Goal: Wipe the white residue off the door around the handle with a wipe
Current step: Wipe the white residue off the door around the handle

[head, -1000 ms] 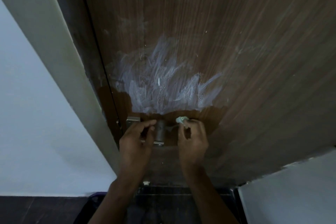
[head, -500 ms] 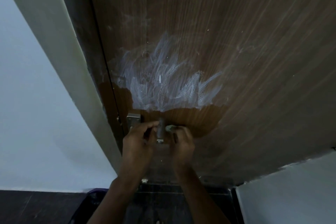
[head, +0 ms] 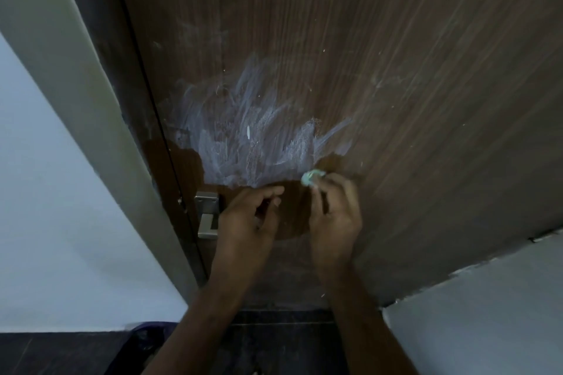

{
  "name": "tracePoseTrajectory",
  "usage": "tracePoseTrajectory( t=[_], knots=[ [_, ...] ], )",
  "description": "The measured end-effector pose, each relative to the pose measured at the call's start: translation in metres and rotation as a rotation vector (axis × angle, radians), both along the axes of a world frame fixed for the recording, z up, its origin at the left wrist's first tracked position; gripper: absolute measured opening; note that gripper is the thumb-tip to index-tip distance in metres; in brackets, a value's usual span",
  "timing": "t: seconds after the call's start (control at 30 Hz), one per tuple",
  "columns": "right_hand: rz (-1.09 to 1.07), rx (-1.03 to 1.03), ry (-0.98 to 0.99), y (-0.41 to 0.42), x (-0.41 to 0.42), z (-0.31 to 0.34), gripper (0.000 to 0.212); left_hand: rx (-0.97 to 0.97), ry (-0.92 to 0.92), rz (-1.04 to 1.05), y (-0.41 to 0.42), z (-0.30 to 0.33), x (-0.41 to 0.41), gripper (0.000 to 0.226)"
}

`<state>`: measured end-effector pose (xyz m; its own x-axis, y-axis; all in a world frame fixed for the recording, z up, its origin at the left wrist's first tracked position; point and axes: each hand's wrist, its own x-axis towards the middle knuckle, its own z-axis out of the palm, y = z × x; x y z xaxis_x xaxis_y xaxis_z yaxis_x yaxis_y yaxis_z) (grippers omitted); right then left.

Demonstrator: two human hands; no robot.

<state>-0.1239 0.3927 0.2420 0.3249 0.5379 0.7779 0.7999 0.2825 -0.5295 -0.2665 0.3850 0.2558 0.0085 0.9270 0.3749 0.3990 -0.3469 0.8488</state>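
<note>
A brown wood-grain door [head: 380, 70] fills the view. A broad smear of white residue [head: 253, 137] streaks it above the handle, and a darker wiped patch lies below the smear. My right hand [head: 335, 216] pinches a small balled pale-green wipe [head: 312, 177] against the door at the smear's lower right edge. My left hand [head: 249, 216] is curled around the door handle, which it hides. Left of that hand the metal lock plate [head: 207, 213] shows.
The pale door frame [head: 91, 106] runs diagonally down the left side, with white wall [head: 61, 253] beyond it. Another white wall [head: 487, 313] sits at the lower right. Dark floor tiles [head: 61, 353] lie below.
My right hand slid left to the handle with the wipe, then came back right and upward to the smear's lower right edge. My left hand stayed on the handle.
</note>
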Motion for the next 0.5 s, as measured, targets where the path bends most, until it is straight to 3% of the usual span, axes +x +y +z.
tracePoseTrajectory(
  t=[0.1,0.33,0.5],
  knots=[
    [0.013,-0.081,0.004,-0.011,-0.001,-0.016,0.014,-0.008,-0.002,-0.013,-0.002,-0.003,-0.003,0.026],
    [-0.052,0.310,0.030,0.018,0.030,0.049,0.019,-0.063,-0.062,0.003,-0.002,-0.005,-0.010,0.031],
    [0.038,0.079,-0.183,0.004,0.012,0.000,0.021,-0.089,-0.068,0.027,0.000,-0.003,-0.009,0.033]
  ],
)
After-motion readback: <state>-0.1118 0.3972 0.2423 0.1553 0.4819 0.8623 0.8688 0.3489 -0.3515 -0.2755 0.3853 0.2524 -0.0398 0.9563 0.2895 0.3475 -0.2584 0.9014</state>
